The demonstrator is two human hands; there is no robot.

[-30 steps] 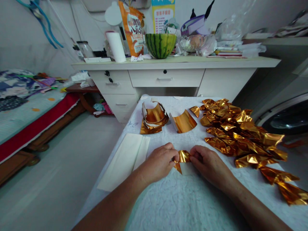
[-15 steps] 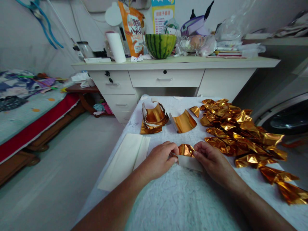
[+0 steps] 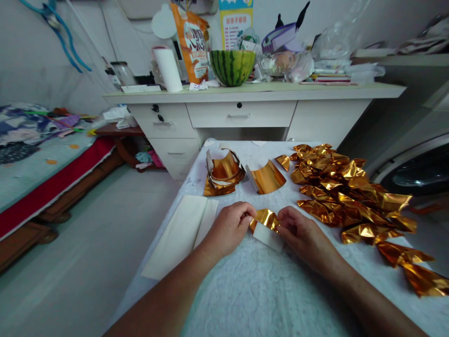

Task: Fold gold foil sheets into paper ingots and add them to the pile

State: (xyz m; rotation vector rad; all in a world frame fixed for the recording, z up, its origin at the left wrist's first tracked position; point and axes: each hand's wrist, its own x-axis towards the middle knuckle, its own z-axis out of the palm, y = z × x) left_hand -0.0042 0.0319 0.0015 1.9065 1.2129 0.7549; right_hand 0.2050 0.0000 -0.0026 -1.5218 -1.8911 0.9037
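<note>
Between my two hands is a piece of gold foil paper (image 3: 265,218), shiny at the top with a pale underside turned toward me. My left hand (image 3: 234,224) pinches its left end. The fingers of my right hand (image 3: 297,229) are closed on its right end. Beyond them a curved gold sheet (image 3: 269,178) lies by itself, and to its left rests a curled stack of gold foil sheets (image 3: 224,171). Folded gold foil pieces (image 3: 336,187) are heaped on the right. White paper sheets (image 3: 178,234) lie left of my left hand.
A cloth-covered table (image 3: 259,295) carries the foil. Behind it stands a white desk (image 3: 242,112) with a half watermelon (image 3: 232,68), an orange pouch (image 3: 192,47) and a paper roll (image 3: 168,69). A bed (image 3: 38,173) is at left, a washing machine (image 3: 414,159) at right.
The foil piece has tilted and shifted slightly left, and its pale lower part now slants down to the right. My left hand has moved a little up and left with it.
</note>
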